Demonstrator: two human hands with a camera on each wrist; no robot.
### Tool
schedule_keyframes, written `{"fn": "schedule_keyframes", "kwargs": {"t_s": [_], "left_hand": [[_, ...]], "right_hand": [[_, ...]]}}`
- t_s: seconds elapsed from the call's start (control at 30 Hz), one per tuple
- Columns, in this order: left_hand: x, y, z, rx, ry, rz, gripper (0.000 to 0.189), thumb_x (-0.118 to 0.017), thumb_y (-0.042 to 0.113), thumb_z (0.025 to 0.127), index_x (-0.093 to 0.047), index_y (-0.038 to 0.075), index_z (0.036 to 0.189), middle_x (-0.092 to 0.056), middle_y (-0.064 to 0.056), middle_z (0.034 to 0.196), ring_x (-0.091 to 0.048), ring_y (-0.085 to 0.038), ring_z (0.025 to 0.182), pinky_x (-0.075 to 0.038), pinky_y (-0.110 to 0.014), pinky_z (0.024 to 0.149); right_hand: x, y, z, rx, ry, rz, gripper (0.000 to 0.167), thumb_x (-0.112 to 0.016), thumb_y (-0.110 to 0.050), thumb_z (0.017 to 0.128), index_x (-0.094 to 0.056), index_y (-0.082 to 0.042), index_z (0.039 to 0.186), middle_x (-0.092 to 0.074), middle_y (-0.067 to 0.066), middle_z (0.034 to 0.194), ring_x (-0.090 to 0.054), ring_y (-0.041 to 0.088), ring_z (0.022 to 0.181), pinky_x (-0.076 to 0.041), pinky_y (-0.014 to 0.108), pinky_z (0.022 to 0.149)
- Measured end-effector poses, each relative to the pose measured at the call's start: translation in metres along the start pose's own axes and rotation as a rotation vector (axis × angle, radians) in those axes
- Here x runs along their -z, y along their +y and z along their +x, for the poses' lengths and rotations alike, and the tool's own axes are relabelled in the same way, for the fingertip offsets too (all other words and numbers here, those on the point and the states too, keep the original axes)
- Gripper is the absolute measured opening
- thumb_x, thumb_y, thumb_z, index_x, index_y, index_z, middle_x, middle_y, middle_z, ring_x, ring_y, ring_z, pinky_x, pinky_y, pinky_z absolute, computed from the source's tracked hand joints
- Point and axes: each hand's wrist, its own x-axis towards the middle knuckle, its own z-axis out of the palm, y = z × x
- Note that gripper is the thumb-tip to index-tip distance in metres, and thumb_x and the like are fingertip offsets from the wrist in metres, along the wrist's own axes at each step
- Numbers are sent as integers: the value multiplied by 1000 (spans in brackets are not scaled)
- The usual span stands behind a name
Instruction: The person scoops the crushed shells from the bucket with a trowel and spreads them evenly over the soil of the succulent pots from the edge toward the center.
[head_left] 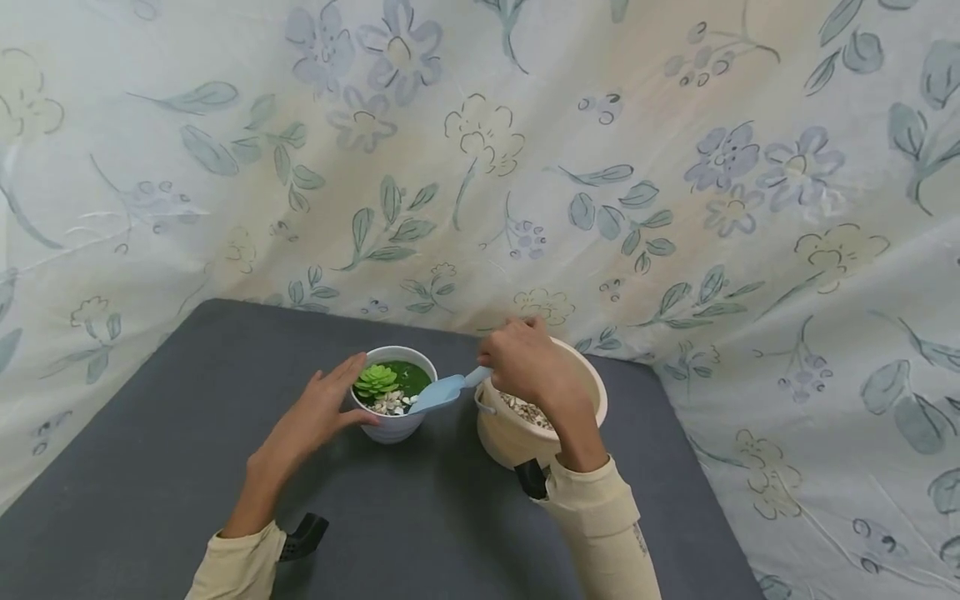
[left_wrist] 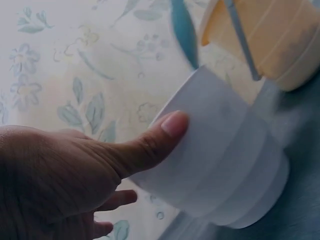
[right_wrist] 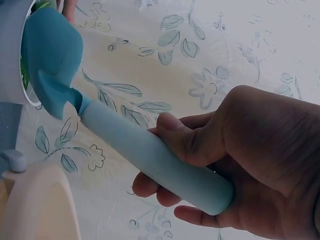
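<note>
A small white pot (head_left: pixel 393 427) stands on the dark table, holding a green succulent (head_left: pixel 375 380), a dark green surface and pale pebbles (head_left: pixel 392 403). My left hand (head_left: pixel 318 414) holds its left side, thumb (left_wrist: pixel 155 140) against the near wall and fingers along the far left rim. My right hand (head_left: pixel 528 360) grips the handle (right_wrist: pixel 155 155) of a light blue hand trowel (head_left: pixel 438 393). The trowel's blade tilts down over the pot's right rim, its tip by the pebbles. Under my right hand is a cream bucket (head_left: pixel 510 442) with pebbles (head_left: pixel 528 412) inside.
The dark grey table (head_left: pixel 225 375) reaches back to a floral cloth (head_left: pixel 450 208) hanging behind and to the right. A grey-blue bucket handle (left_wrist: pixel 242 40) hangs at the bucket's pot-facing side. Dark devices are strapped at both wrists.
</note>
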Motion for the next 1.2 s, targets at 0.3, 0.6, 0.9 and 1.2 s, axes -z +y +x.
{"fn": "schedule_keyframes", "kwargs": {"t_s": [0.3,0.6,0.9,1.2], "left_hand": [[17,-19,20,-91,-145,-38,100,-87,27,81,-34,-7,160,-38,-31,163,-41,-54,148,-19,-81,118],[28,-38,37,-103,-266,-59,109,-89,35,75,-35,2,162,-36,-28,165,-38,-54,149,-13,-80,120],[38,-45,55,-130,-344,-56,113,-89,40,69,-35,9,164,-31,-26,168,-19,-56,156,1,-81,121],[39,-5,48,-218,-199,21,111,-85,55,78,-31,14,166,-9,-18,177,-1,-64,156,1,-85,118]], "right_hand": [[1,6,-12,17,88,-75,17,-74,-12,97,-81,-17,83,-73,-5,77,-58,22,86,-45,56,101],[10,38,-65,2,315,-44,23,-72,2,93,-75,-15,78,-65,-1,75,-44,19,76,-44,54,94],[13,85,-118,-193,448,-46,9,-74,-2,94,-81,-2,99,-75,11,91,-53,30,86,-43,53,82],[-18,110,-104,-284,221,-172,3,-75,-3,93,-78,-4,93,-64,11,83,-44,28,85,-42,56,89]]}}
